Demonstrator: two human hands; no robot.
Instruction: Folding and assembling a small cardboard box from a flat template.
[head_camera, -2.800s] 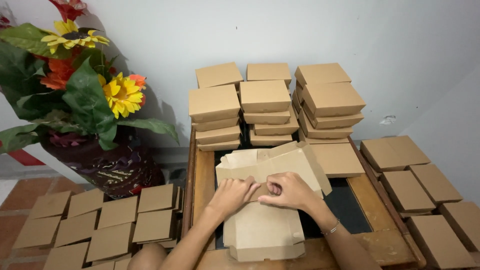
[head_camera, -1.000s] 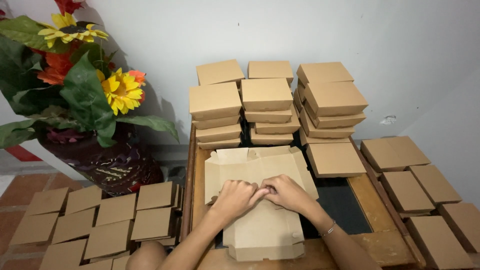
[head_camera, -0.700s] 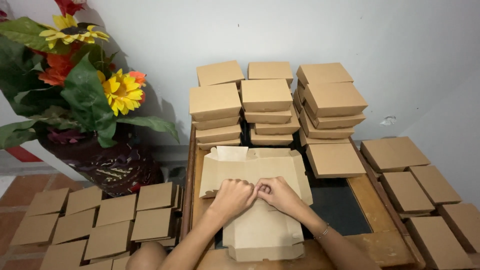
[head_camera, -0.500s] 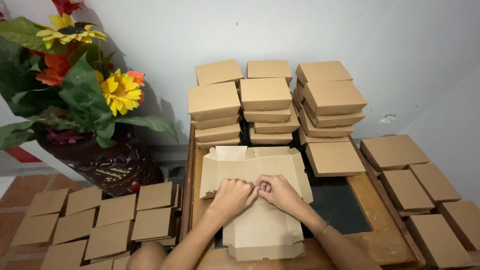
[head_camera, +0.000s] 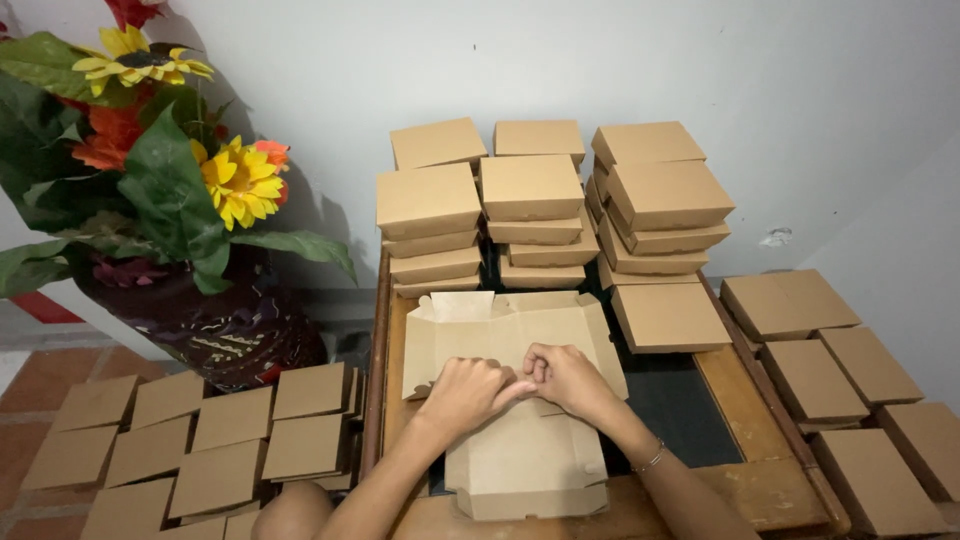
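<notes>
From the head camera, you have both hands down on an unfolded cardboard box (head_camera: 505, 400) that lies flat in the middle of the wooden table (head_camera: 760, 480), its far flaps spread toward the wall and its near end at the table's front edge; your left hand (head_camera: 468, 392) is curled with the fingers bent onto the crease across the box's middle, pinching the card there; your right hand (head_camera: 568, 378) sits just beside it, fingertips touching the left hand's, fingers likewise folded down on the same crease, so both hands grip the box rather than lie open. Behind the box, against the wall, stand 3 stacks of folded boxes (head_camera: 535, 205), closed and brown; 1 single closed box (head_camera: 668, 316) lies on the table just right of the flat one, touching the right-hand stack. To your right, off the table, more closed boxes (head_camera: 830, 375) lie in a row running toward you. To your left, on the tiled floor, flat cardboard sheets (head_camera: 215, 445) overlap in rows; beyond them a dark vase (head_camera: 205, 325) holds yellow and orange flowers (head_camera: 235, 180) with broad green leaves.
</notes>
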